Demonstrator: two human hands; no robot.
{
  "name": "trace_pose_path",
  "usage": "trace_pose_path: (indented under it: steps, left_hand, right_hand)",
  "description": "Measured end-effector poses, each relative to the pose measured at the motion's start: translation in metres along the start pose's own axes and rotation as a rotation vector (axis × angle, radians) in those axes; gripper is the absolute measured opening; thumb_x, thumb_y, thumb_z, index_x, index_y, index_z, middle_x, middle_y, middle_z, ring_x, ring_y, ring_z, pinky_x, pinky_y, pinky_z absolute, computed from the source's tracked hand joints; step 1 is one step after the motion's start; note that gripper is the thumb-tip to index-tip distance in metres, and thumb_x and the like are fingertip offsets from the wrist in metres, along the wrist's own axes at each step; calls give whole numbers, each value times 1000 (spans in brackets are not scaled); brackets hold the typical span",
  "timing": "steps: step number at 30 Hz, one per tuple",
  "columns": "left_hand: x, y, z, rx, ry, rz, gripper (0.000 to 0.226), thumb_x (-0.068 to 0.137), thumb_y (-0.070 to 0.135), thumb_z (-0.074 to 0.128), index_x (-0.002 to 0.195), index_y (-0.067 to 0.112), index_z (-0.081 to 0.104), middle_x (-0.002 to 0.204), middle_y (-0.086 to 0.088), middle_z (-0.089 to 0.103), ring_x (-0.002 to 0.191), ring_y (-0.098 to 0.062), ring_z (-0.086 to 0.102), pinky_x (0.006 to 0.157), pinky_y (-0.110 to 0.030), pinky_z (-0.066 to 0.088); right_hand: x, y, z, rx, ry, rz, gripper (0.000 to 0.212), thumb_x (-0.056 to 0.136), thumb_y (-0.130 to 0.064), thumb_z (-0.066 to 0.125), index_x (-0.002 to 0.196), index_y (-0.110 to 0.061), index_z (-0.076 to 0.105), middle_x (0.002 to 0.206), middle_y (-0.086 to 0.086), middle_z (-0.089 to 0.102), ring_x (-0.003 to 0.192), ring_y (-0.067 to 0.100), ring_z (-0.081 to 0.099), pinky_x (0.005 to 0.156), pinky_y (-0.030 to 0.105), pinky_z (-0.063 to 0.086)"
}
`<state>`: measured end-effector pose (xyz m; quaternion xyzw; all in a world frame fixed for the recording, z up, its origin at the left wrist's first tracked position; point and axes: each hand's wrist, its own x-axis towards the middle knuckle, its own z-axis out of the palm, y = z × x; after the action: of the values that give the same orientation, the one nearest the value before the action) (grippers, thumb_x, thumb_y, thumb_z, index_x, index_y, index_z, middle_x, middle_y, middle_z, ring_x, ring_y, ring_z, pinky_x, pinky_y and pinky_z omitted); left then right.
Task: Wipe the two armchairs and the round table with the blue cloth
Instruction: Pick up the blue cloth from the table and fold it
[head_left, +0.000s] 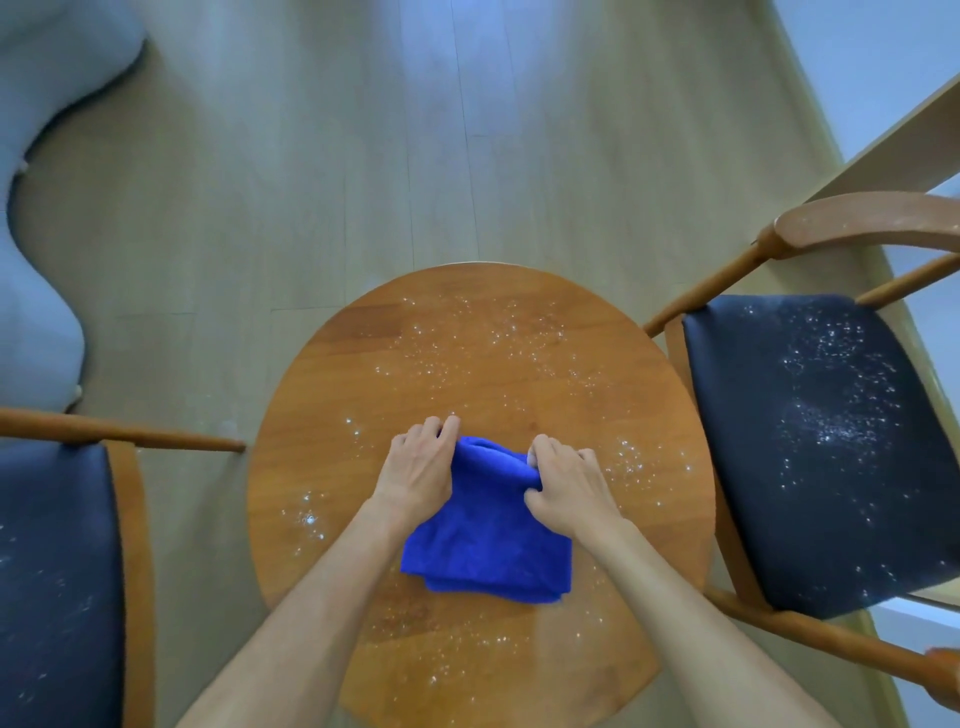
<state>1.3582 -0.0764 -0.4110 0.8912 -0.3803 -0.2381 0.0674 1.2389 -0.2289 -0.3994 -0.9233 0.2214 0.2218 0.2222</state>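
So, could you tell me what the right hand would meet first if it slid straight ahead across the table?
Probably only the white specks on the round table, then its far edge; the right hand grips the blue cloth.

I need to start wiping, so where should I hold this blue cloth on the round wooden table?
Hold the folded blue microfibre cloth at its far bunched edge, from above, as the left hand and right hand do now. That raised fold gives a grip; the rest lies flat on the round wooden table.
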Motion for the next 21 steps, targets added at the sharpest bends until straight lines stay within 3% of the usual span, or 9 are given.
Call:
trace_pose_path:
  steps: [3, 6, 10, 14, 18, 21]
  left_hand:
    - [0, 0, -2, -80, 3, -6, 46, 81, -7, 37, 122, 14, 39, 110, -3, 44, 101, -24, 47, 84, -32, 41]
    - [0, -2, -2, -138, 1, 25, 47, 82, -7, 39, 124, 12, 45, 116, -4, 44, 106, -22, 43, 91, -32, 40]
    - [-5, -2, -7, -232, -20, 51, 42, 80, -8, 39, 115, 11, 52, 109, -4, 41, 102, -21, 40, 84, -32, 44]
    - [-6, -2, -13, -297, -75, 28, 39, 79, -10, 37, 108, 12, 49, 109, -1, 42, 90, -26, 49, 77, -38, 46]
    - [-7, -2, -15, -302, -121, 5, 36, 77, -9, 37, 99, 18, 41, 99, -2, 48, 89, -28, 49, 77, -39, 44]
    - [-7, -2, -17, -302, -100, 7, 36, 75, -9, 37, 95, 21, 39, 94, -1, 49, 86, -26, 48, 72, -36, 42]
  right_hand:
    - [2, 2, 2, 22, -12, 27, 39, 79, -9, 47, 115, -23, 42, 105, -6, 49, 99, 23, 48, 87, 34, 30]
    - [4, 8, 5, -80, -28, -6, 65, 81, -21, 53, 142, -29, 32, 128, -3, 40, 114, 22, 38, 85, 32, 27]
    - [4, 9, 11, -6, -3, -53, 49, 78, -16, 55, 126, -24, 46, 135, -9, 40, 128, 19, 29, 90, 32, 26]
    - [7, 6, 8, 97, -24, -35, 33, 76, -4, 49, 102, -23, 45, 104, -8, 51, 114, 17, 40, 88, 32, 25]
    - [13, 10, 2, 92, -70, -57, 50, 77, -5, 50, 123, -24, 48, 112, -5, 49, 111, 19, 41, 91, 30, 24]
    - [15, 13, -1, 76, -89, -86, 35, 79, -7, 50, 111, -20, 55, 104, -3, 39, 101, 19, 39, 83, 26, 26]
